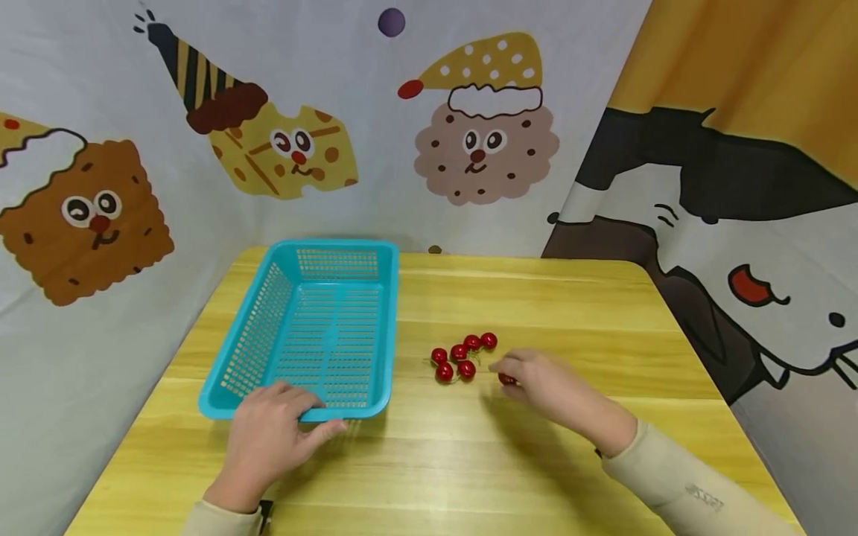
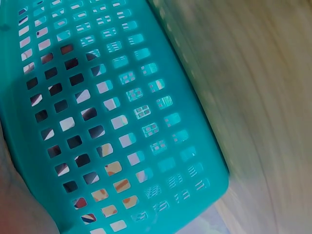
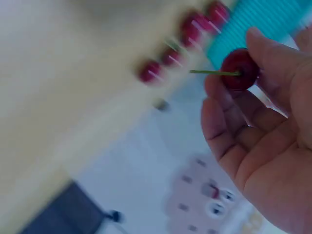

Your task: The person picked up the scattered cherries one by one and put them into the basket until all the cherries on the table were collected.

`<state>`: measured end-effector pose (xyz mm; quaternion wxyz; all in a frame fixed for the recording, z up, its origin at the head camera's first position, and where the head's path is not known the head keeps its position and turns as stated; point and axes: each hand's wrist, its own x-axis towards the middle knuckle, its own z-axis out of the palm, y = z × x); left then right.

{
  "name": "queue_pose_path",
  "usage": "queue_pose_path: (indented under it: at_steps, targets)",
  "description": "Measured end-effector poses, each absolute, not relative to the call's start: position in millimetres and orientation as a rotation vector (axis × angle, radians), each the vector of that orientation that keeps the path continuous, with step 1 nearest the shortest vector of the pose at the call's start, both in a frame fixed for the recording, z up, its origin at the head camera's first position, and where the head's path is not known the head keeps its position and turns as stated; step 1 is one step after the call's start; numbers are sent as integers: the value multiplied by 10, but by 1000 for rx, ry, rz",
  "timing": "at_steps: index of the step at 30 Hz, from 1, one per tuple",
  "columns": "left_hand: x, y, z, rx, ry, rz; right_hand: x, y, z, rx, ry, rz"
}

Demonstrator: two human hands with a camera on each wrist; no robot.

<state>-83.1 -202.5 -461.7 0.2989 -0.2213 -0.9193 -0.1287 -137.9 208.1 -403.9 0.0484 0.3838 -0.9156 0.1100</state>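
– So, what's the left hand (image 1: 271, 432) holding?
– The near rim of the rectangular blue plastic basket (image 1: 389, 331), on the left
– And the right hand (image 1: 541, 383)?
– It pinches a round, red, green-stemmed cherry (image 3: 247, 64), right of six other glossy red cherries (image 1: 459, 353) on the yellow wooden bench (image 1: 536, 298)
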Motion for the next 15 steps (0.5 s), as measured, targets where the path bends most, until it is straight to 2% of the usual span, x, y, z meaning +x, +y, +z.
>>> queue_pose_path:
  at_steps: [4, 7, 11, 15]
  targets:
    - [-808, -2070, -4604, -564, -2440, -312, -1686, 1588, -3633, 1163, -2654, 420]
    - [-812, -2019, -4609, -573, -2439, -303, -1827, 1109, -3530, 1206, -2564, 487]
    - [-823, -1918, -4619, -591, -2415, -321, -1917, 505, -3653, 1335, -2532, 484]
    - [-820, -1887, -4628, -588, -2369, -335, -1975, 139, -3945, 1424, -2642, 364]
